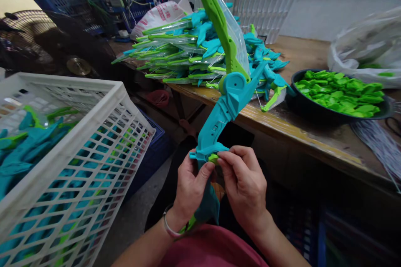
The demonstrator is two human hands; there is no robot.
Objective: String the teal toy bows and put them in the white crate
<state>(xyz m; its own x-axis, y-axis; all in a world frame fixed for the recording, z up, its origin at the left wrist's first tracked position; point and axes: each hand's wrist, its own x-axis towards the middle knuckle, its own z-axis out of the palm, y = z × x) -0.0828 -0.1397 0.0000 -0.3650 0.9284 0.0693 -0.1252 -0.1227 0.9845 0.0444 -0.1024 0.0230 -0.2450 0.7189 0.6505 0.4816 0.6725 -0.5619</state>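
Note:
A turquoise and green plastic toy bow [216,119] stands slanted in front of me, its upper green limb with a clear film reaching over the table. My left hand [192,185] is wrapped round the turquoise body near its middle, thumb towards me. Between the thumb and fingers of my right hand [242,179] is a small green plastic piece [213,158], pressed against the turquoise body beside my left thumb. The bow's lower part hangs down between my forearms, partly hidden.
Similar turquoise and green bows [184,56] are heaped on the wooden table [310,133]. A black bowl [338,117] of small green pieces sits at right, near white strings [376,146] and a plastic bag [360,46]. At left stands a white crate [125,104] of bow parts; a fan [28,37] is behind.

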